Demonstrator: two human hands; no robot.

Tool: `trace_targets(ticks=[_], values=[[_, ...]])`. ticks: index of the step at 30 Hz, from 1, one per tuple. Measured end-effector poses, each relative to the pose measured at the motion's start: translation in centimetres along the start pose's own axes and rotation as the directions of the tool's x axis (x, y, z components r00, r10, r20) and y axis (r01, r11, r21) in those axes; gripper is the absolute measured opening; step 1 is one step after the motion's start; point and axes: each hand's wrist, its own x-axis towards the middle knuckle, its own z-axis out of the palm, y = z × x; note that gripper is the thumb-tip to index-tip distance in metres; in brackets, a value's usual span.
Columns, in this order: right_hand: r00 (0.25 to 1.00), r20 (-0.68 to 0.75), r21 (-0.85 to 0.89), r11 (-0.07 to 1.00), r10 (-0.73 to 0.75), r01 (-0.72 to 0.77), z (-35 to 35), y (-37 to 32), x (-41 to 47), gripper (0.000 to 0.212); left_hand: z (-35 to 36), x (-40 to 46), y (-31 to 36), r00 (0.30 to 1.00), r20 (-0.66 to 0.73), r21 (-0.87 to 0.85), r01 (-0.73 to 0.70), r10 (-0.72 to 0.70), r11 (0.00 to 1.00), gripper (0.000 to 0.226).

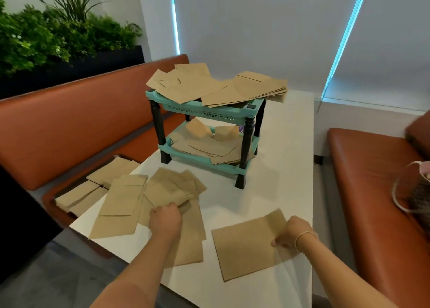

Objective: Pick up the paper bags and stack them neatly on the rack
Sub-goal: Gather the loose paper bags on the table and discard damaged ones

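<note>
**Ana:** Brown paper under both hands. The right hand (293,234) has its fingers curled onto the right edge of a single flat bag (249,244) lying alone on the white table (286,168); thumb on top, it looks like a pinch, though the fingertips underneath are hidden.

**Ben:** And the left hand (165,217)?

**Ana:** Curled into the loose pile (160,198) at the table's left. It seems to grip the near edge of the upper bags, but blur hides how many.

**Ben:** So what goes wrong?

**Ana:** I'd say a thin pinch on one corner lets the single bag droop or fold as it lifts. On the left, grabbing an uneven bunch could drag the lower bags off the table edge; some already overhang toward the bench (69,121), where more bags (93,186) lie.

**Ben:** The rack (204,112)?

**Ana:** Teal, two shelves, standing farther back on the table, well apart from both hands. Its top stack (216,84) is fanned out and overhangs the right side; the lower shelf's bags (209,142) are jumbled.

**Ben:** So adding more there…

**Ana:** …could slide the overhanging bags off, I think. Squaring them first would be safer.
</note>
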Motion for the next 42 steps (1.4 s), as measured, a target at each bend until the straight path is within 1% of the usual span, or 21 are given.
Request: trace_targets(ticks=[3,5,8,10,11,12,14,16,18,21,23,27,32,36,40,42], values=[[1.0,0.006,0.033,0.999,0.007,-0.007,0.2,0.2,-0.1,0.038,-1.3,-0.5,1.0,0.993,-0.091,-0.069,0.074,-0.08,0.995,0.028],[1.0,-0.013,0.042,0.999,-0.017,0.017,0.3,0.8,-0.3,0.03,-2.5,-1.1,2.4,0.983,-0.167,-0.124,0.051,-0.071,0.991,0.029],[0.997,-0.067,0.076,0.997,-0.026,0.031,0.0,2.1,-0.7,0.013,-4.2,-2.7,5.7,0.959,-0.285,-0.233,-0.069,0.0,0.97,0.031],[0.995,-0.093,0.068,0.997,-0.031,0.037,-0.7,3.6,-0.9,0.007,-5.3,-4.2,8.6,0.935,-0.348,-0.295,-0.179,0.069,0.939,0.032],[0.994,-0.102,0.069,0.997,-0.033,0.041,-1.1,4.5,-1.0,0.009,-5.7,-5.1,10.1,0.921,-0.374,-0.316,-0.239,0.111,0.918,0.031],[0.993,-0.114,0.109,0.993,-0.026,0.038,-1.6,5.6,-0.9,0.012,-6.1,-6.2,11.8,0.904,-0.399,-0.348,-0.304,0.153,0.887,0.03],[0.989,-0.147,0.23,0.973,0.002,0.032,-2.6,8.1,-0.4,0.022,-6.6,-8.2,15.2,0.88,-0.427,-0.438,-0.402,0.208,0.804,0.025],[0.977,-0.204,0.352,0.936,0.059,0.017,-3.6,11.0,0.1,0.029,-6.7,-9.9,18.6,0.881,-0.407,-0.489,-0.433,0.241,0.758,0.024],[0.957,-0.253,0.448,0.894,0.142,-0.014,-4.5,14.3,0.6,0.03,-6.6,-11.5,21.9,0.881,-0.384,-0.52,-0.455,0.278,0.723,0.025],[0.903,-0.336,0.511,0.857,0.267,-0.063,-5.5,19.8,1.2,0.036,-6.6,-13.5,26.6,0.866,-0.366,-0.549,-0.497,0.34,0.672,0.027],[0.886,-0.348,0.518,0.85,0.308,-0.092,-5.6,23.4,1.7,0.041,-6.1,-14.4,29.6,0.874,-0.333,-0.577,-0.486,0.354,0.656,0.027],[0.921,-0.234,0.474,0.864,0.312,-0.172,-3.0,28.7,3.3,0.048,-3.4,-15.4,34.6,0.899,-0.239,-0.63,-0.432,0.368,0.645,0.024],[0.972,-0.029,0.361,0.909,0.234,-0.208,2.1,31.2,5.0,0.045,1.9,-15.6,37.7,0.924,-0.046,-0.624,-0.322,0.378,0.712,0.019],[0.978,0.077,0.283,0.937,0.192,-0.206,5.6,31.8,6.8,0.044,5.4,-14.6,38.3,0.928,0.062,-0.547,-0.277,0.368,0.79,0.019],[0.974,0.181,0.207,0.963,0.136,-0.173,7.7,32.1,8.7,0.043,7.6,-14.0,38.4,0.934,0.116,-0.487,-0.242,0.337,0.839,0.019],[0.968,0.232,0.198,0.969,0.098,-0.146,8.5,32.2,9.4,0.044,8.4,-13.8,38.6,0.933,0.143,-0.468,-0.231,0.331,0.853,0.019]])
